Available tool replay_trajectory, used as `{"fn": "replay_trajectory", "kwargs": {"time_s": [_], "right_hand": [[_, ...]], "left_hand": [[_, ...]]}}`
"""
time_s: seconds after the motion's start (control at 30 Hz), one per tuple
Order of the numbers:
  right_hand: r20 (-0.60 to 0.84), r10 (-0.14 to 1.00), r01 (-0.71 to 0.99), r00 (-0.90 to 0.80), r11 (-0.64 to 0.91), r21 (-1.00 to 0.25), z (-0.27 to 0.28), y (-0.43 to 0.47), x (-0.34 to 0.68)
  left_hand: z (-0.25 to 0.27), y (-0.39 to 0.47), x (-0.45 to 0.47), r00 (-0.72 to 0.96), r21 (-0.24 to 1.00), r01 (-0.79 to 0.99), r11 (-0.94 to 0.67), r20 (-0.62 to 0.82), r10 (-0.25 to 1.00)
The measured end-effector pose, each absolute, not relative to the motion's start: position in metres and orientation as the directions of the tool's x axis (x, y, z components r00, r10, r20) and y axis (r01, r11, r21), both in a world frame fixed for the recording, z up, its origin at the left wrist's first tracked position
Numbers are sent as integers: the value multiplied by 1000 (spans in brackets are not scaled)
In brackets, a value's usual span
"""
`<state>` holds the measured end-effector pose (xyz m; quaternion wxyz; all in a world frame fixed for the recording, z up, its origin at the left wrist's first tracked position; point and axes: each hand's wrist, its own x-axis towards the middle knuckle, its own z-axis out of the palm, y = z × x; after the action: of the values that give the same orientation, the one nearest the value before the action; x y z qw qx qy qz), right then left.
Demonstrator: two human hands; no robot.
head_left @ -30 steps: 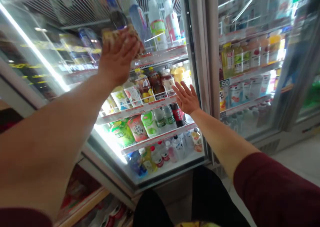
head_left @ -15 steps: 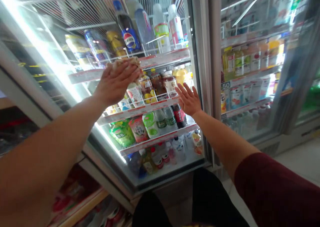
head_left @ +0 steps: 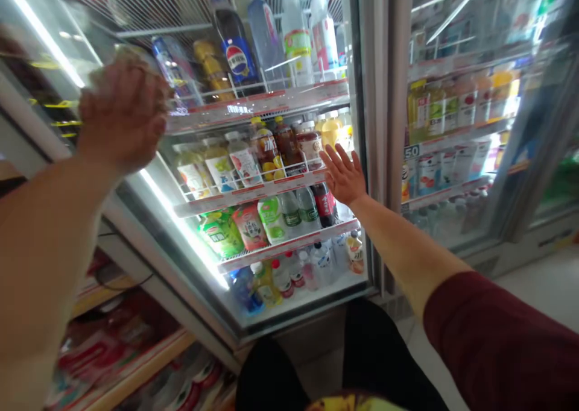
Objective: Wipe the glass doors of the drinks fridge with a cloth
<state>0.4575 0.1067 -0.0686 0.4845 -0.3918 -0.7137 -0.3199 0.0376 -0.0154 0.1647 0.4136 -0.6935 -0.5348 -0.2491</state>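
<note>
Blurred by motion, my left hand (head_left: 122,116) presses a crumpled light-coloured cloth (head_left: 97,76) to the glass door (head_left: 167,128) at its upper left, over the bright light strip. The cloth is mostly hidden under my palm and fingers. My right hand (head_left: 344,175) lies with fingers spread at the right side of the same door, holding nothing. Through the glass I see shelves of drinks, among them a large Pepsi bottle (head_left: 237,55), brown tea bottles (head_left: 284,140) and green pouches (head_left: 221,233).
A second glass-door cooler (head_left: 456,122) with juice bottles stands on the right, past a metal door frame (head_left: 382,97). To the lower left is a wooden-edged shelf (head_left: 136,369) with red packages. My dark-clad legs (head_left: 271,375) are close to the cooler's base.
My left hand has swept left and slightly up across the glass with the cloth, uncovering the bottles on the middle shelf. My right hand stays almost where it was.
</note>
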Motion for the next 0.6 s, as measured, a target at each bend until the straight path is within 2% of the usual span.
{"fn": "replay_trajectory", "kwargs": {"time_s": [0.13,0.3,0.5,0.6], "right_hand": [[942,253,862,-219,502,66,-70,108,457],[938,271,852,-217,521,47,-70,108,457],[937,272,855,-218,516,49,-70,108,458],[939,264,858,-221,511,58,-70,108,458]], "left_hand": [[155,-18,29,150,-161,987,-18,866,477],[121,-33,16,222,-191,975,-115,796,564],[109,-23,-16,43,-46,999,-4,904,426],[86,-31,-16,49,-61,998,9,882,468]]}}
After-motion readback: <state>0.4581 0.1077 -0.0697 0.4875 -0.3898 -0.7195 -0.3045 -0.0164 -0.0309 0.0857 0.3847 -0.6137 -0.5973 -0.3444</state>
